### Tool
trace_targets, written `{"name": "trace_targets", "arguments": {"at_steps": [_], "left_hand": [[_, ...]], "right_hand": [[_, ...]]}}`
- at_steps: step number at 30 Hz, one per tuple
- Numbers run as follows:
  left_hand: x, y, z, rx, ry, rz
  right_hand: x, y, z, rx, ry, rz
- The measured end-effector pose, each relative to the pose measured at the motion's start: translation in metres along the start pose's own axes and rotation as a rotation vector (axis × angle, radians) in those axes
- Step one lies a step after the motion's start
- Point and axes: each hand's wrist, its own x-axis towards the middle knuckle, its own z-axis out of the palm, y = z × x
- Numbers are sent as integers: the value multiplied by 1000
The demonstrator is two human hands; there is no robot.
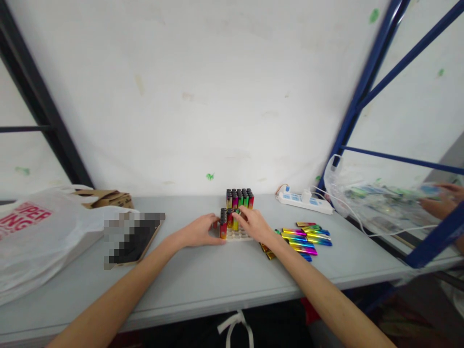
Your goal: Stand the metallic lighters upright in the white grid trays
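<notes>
A pale tray with round holes (237, 235) lies on the table before me, with upright lighters (224, 224) in its left part. My left hand (200, 231) curls around the tray's left end, thumb in front and fingers behind. From the right, my right hand (254, 224) reaches over the tray, its fingertips pinching a yellow-green lighter (235, 221) that stands upright. Behind the tray is a block of upright lighters with black tops (239, 198). Shiny multicoloured lighters (300, 239) lie in a loose pile beside my right forearm.
A white power strip (306, 202) with cables sits at the back right. On the left are a dark phone-like device (136, 239), a white plastic bag (47, 237) and brown cardboard (108, 198). Another person's hand (442, 203) is beyond the blue frame (357, 104).
</notes>
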Motion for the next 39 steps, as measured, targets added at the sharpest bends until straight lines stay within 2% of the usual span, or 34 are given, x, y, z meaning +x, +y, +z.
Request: {"name": "trace_targets", "arguments": {"at_steps": [2, 7, 11, 16, 21, 26, 28, 30, 34, 37, 39], "left_hand": [[0, 0, 1, 1, 7, -1], [1, -1, 1, -6, 10, 5], [0, 0, 0, -22, 0, 6], [1, -1, 1, -30, -6, 12], [1, -2, 2, -32, 11, 13], [1, -1, 0, -31, -14, 21], [1, -2, -1, -39, -15, 12], [1, -3, -1, -42, -17, 5], [1, -3, 0, -38, -4, -2], [1, -2, 1, -39, 21, -9], [1, -1, 1, -43, 24, -13]], "right_hand": [[0, 0, -1, 14, -1, 2], [0, 1, -8, 21, -136, -62], [-1, -7, -11, -47, -187, -98], [1, -13, -12, -260, -195, -71], [4, -8, -12, -262, -267, -96], [4, -10, -2, -377, -327, -20], [4, -10, -7, -332, -370, -29], [3, -7, -21, -236, -360, -34], [-10, 14, -74, -164, -196, 53], [-30, 36, -114, -157, -285, 156], [-48, 50, -134, -155, -340, 244]]}}
